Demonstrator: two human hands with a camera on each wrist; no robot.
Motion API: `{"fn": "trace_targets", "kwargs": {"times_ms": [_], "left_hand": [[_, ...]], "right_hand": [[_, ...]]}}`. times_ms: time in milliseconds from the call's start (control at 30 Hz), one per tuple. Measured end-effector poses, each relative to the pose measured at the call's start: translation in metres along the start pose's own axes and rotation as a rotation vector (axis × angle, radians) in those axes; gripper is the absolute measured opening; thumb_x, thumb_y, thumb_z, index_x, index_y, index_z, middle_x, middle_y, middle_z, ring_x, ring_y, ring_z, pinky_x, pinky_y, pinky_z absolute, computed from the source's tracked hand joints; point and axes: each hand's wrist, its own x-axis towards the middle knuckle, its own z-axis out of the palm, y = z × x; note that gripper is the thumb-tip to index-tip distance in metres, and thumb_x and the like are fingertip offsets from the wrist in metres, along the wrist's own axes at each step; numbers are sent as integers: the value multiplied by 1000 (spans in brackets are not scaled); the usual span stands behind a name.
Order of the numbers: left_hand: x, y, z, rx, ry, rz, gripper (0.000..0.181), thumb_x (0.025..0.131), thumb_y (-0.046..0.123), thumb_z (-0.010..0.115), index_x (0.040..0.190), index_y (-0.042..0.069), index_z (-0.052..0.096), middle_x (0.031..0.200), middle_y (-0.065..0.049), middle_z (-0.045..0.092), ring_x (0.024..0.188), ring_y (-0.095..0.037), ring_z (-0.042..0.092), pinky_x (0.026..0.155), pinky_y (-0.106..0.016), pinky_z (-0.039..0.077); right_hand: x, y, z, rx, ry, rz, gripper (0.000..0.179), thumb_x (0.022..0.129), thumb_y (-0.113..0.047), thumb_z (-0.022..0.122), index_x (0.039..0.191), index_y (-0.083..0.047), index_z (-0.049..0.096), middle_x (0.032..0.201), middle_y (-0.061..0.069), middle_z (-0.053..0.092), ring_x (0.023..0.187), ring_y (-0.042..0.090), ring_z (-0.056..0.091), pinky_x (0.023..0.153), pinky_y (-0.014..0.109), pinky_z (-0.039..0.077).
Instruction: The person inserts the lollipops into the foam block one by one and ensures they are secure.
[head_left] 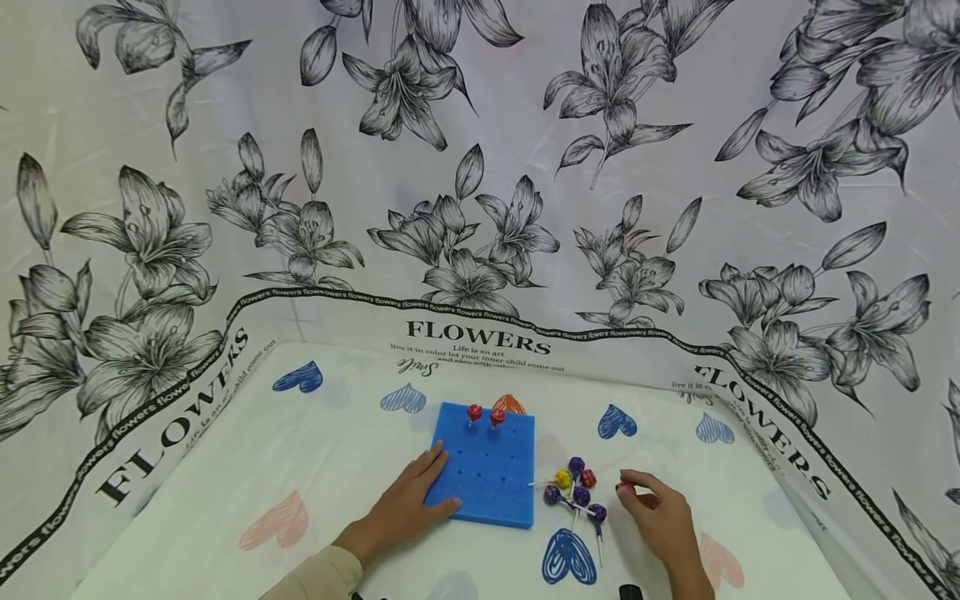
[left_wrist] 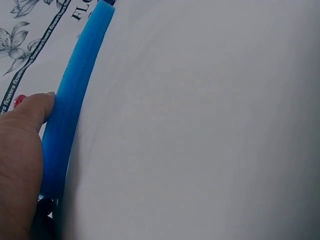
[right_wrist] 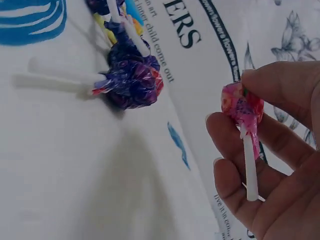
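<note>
A blue foam board with rows of small holes lies on the cloth. Two red-wrapped lollipops stand upright in holes along its far edge. My left hand rests at the board's near-left corner, fingers extended along the left side and thumb on the near side. In the right wrist view my right hand pinches the wrapped head of a pink-and-red lollipop, its white stick hanging toward the palm. This hand is just right of a loose pile of lollipops, mostly purple, with one yellow and one red.
A white cloth printed with hearts covers the surface. Behind and at both sides hangs a white curtain with black flower drawings and lettering. A small dark object shows at the bottom edge, near the right forearm.
</note>
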Motion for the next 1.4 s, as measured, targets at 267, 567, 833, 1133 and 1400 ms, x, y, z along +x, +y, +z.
{"fn": "trace_targets", "kwargs": {"times_ms": [267, 567, 833, 1133, 1400], "left_hand": [[0, 0, 1, 3, -4, -8, 88, 88, 65, 54, 152, 10, 31, 159, -5, 19, 142, -35, 18, 109, -54, 24], [0, 0, 1, 2, -7, -14, 87, 88, 64, 55, 152, 10, 31, 159, -5, 20, 142, -36, 18, 108, -55, 25], [-2, 0, -1, 1, -2, -3, 87, 88, 62, 57, 152, 9, 32, 158, -7, 20, 141, -37, 19, 107, -56, 26], [-2, -1, 0, -4, -6, -7, 87, 88, 63, 56, 151, 8, 32, 158, -7, 20, 142, -37, 19, 108, -56, 25], [-1, 0, 0, 5, 5, 0, 87, 88, 62, 58, 151, 8, 33, 158, -7, 21, 141, -37, 20, 107, -56, 26]], "right_hand": [[-2, -23, -9, 183, 83, -35, 24, 88, 2, 68, 111, 0, 68, 100, 15, 69, 81, 17, 69, 66, 22, 54], [2, -45, -15, 246, 165, -50, 21, 91, -2, 66, 112, -3, 70, 106, 13, 68, 87, 11, 69, 76, 17, 51], [12, -71, -18, 324, 214, -166, 20, 91, -7, 67, 111, -3, 70, 105, 15, 68, 90, 12, 68, 78, 16, 50], [23, -102, -14, 420, 190, -288, 30, 88, -3, 71, 117, 0, 67, 112, 16, 64, 95, 12, 67, 82, 21, 51], [33, -126, -8, 426, 176, -375, 32, 87, -4, 71, 119, 0, 66, 109, 16, 66, 95, 14, 67, 81, 23, 52]]}}
